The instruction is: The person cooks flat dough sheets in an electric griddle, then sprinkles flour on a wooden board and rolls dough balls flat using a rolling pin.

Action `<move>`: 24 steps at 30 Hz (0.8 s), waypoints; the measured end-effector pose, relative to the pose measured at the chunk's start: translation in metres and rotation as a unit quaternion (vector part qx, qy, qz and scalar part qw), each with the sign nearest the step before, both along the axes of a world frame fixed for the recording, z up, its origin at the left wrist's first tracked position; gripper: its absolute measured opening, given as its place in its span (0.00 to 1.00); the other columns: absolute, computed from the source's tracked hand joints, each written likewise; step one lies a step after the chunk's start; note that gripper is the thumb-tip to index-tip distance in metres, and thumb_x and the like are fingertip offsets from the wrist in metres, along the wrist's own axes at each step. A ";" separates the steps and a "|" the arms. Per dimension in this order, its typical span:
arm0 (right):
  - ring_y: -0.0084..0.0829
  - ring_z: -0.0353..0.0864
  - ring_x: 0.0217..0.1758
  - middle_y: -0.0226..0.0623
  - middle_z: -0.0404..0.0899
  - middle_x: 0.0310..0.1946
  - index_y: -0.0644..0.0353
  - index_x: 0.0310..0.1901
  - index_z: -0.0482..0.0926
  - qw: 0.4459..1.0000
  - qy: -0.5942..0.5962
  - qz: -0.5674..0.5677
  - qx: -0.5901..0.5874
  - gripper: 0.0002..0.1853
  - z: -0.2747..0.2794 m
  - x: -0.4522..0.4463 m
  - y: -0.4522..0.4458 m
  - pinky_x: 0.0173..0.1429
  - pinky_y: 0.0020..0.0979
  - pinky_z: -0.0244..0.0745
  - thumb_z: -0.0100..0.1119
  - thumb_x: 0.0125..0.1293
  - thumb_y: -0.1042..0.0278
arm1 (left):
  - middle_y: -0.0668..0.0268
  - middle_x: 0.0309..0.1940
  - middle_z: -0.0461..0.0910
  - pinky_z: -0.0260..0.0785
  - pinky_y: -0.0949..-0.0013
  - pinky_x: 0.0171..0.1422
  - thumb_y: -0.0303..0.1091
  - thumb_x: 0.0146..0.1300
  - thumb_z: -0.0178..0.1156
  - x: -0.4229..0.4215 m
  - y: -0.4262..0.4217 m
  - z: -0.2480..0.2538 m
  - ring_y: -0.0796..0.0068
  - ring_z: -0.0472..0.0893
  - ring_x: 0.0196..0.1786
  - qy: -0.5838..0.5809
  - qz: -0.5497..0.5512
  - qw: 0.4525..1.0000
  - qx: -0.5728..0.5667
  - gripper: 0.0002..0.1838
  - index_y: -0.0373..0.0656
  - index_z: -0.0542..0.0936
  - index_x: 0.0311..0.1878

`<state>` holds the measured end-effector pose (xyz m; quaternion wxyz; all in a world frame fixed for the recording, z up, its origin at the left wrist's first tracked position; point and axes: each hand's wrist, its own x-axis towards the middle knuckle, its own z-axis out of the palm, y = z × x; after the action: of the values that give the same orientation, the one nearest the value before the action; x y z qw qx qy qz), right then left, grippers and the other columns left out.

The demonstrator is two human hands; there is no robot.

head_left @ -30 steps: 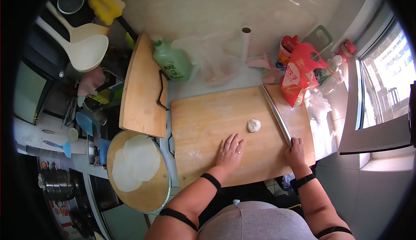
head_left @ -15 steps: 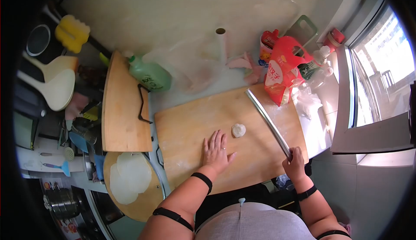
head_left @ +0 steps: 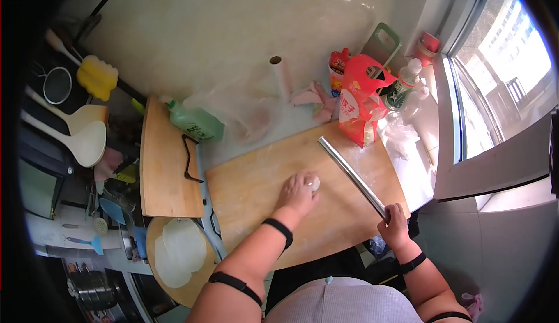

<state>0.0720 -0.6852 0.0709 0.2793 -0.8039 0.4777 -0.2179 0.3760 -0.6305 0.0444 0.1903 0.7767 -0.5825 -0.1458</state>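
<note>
On the large wooden board (head_left: pixel 262 200), my left hand (head_left: pixel 297 195) has its fingers and thumb around the near side of a small pale dough ball (head_left: pixel 315 182), partly hiding it. My right hand (head_left: pixel 396 227) is closed on the lower end of a shiny metal rolling pin (head_left: pixel 354 177), which lies slanted across the right part of the board. To the left, flat round dough wrappers (head_left: pixel 180 253) overlap on a round wooden board (head_left: pixel 157 230).
A red plastic bag (head_left: pixel 358 104) and a bottle (head_left: pixel 402 84) stand behind the board's right corner, near the window (head_left: pixel 501 72). A green bottle (head_left: pixel 197 120) leans behind an upright wooden board (head_left: pixel 166 171). Utensils (head_left: pixel 87 142) hang at left.
My left hand has moved right and forward from the bare board onto the dough ball, its fingers curling around it. My right hand still holds the rolling pin. The camera view has shifted slightly.
</note>
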 end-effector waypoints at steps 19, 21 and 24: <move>0.50 0.75 0.39 0.45 0.70 0.36 0.60 0.41 0.71 0.995 0.032 0.090 -0.011 0.15 -0.011 0.043 0.000 0.40 0.44 0.73 0.53 0.48 0.81 | 0.52 0.54 0.73 0.66 0.55 0.62 0.39 0.51 0.71 0.027 0.107 0.012 0.53 0.72 0.59 0.052 0.080 0.990 0.103 0.24 0.42 0.78 0.51; 0.51 0.75 0.38 0.45 0.70 0.36 0.60 0.41 0.71 0.994 0.017 0.103 -0.034 0.16 -0.008 0.051 -0.003 0.40 0.44 0.73 0.53 0.47 0.81 | 0.52 0.50 0.75 0.69 0.56 0.57 0.40 0.51 0.72 0.028 0.099 0.014 0.53 0.75 0.54 0.089 0.094 0.983 0.128 0.22 0.42 0.77 0.47; 0.50 0.75 0.38 0.46 0.70 0.36 0.60 0.41 0.71 0.992 0.015 0.116 -0.047 0.16 -0.012 0.056 -0.004 0.39 0.45 0.73 0.54 0.46 0.81 | 0.54 0.43 0.78 0.72 0.58 0.51 0.40 0.51 0.72 0.029 0.085 0.035 0.54 0.78 0.47 0.179 0.150 0.953 0.193 0.21 0.40 0.75 0.43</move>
<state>0.1282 -0.6893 0.0594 0.2576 -0.8693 0.3746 -0.1941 0.4049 -0.5458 0.0796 0.1577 0.8381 -0.3767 -0.3616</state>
